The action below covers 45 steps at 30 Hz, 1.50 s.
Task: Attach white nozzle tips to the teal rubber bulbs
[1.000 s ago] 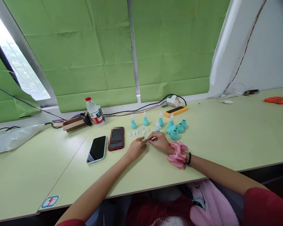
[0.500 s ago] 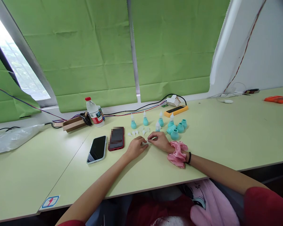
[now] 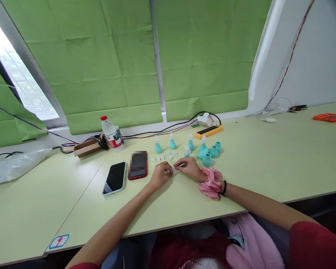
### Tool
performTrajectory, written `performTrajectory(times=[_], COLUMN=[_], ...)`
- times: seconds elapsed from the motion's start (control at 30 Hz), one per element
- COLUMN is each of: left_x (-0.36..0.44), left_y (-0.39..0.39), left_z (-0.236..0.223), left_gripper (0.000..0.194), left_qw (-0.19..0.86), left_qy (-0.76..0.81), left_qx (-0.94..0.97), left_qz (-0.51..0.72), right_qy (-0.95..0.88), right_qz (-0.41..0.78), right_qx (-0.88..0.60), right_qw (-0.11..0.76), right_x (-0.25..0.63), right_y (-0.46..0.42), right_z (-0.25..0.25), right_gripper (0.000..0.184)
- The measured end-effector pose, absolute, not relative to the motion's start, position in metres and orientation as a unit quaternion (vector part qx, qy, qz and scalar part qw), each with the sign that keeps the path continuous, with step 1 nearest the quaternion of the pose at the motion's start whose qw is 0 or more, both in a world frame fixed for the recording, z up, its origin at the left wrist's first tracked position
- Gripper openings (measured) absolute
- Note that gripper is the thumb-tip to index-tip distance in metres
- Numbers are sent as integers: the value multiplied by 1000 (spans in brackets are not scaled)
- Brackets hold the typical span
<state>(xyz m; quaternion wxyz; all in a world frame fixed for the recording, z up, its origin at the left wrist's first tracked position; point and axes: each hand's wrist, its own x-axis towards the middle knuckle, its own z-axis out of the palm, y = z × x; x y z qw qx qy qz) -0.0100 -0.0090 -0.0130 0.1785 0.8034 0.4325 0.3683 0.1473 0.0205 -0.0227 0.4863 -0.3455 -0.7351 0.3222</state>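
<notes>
Fingers curled into a pinch, my left hand (image 3: 160, 175) is at a small translucent piece (image 3: 173, 170) low over the table. My right hand (image 3: 189, 168) meets it from the other side, thumb and forefinger pinched at the same piece; its exact shape is too small to tell. Just beyond lie several small white pointed tips (image 3: 162, 157). Teal bulbs with clear nozzles, such as this nasal aspirator (image 3: 158, 148), stand upright behind them. Right of these are several open teal bulbs (image 3: 207, 160) without nozzles, close to my right hand. One fitted bulb is partly hidden by that hand.
Left of my hands lie a light-cased phone (image 3: 114, 178) and a red-cased phone (image 3: 138, 168). A water bottle (image 3: 111, 134), a cardboard tray (image 3: 88, 147) and a yellow power strip (image 3: 208, 132) are along the back, with cables. An orange object (image 3: 329, 117) lies far right.
My left hand's fingers parted from the right hand's, then closed in a pinch near it. A translucent piece now shows between the hands. The bulbs and tips stay put.
</notes>
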Motion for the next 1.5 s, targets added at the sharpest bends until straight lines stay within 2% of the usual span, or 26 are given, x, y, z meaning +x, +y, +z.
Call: performTrajectory(times=[0.2,0.37,0.63,0.97,1.23,1.5], left_x=[-7,-7,-9,-10,-10,-10], left_y=[-13,-13,-11,-11,-11,-11], left_z=[-11,-11,-13,-10,-9,-9], left_gripper=[10,7,11,11,13,14], left_qw=[223,235,251,265,275,253], left_qy=[445,442,446,440,425,426], left_qx=[775,774,765,755,759,773], left_qz=[390,387,391,407,408,396], right_qy=[-731,-722,-772,-862,-925,-948], right_qz=[357,389,328,160,-26,-100], right_qx=[-333,-340,-311,-250,-253,-225], right_qw=[476,461,448,411,282,204], right_x=[147,147,148,153,154,147], right_y=[21,19,15,9,4,-7], right_z=[-22,-21,-20,-14,-11,-11], right_gripper=[11,19,18,27,22,24])
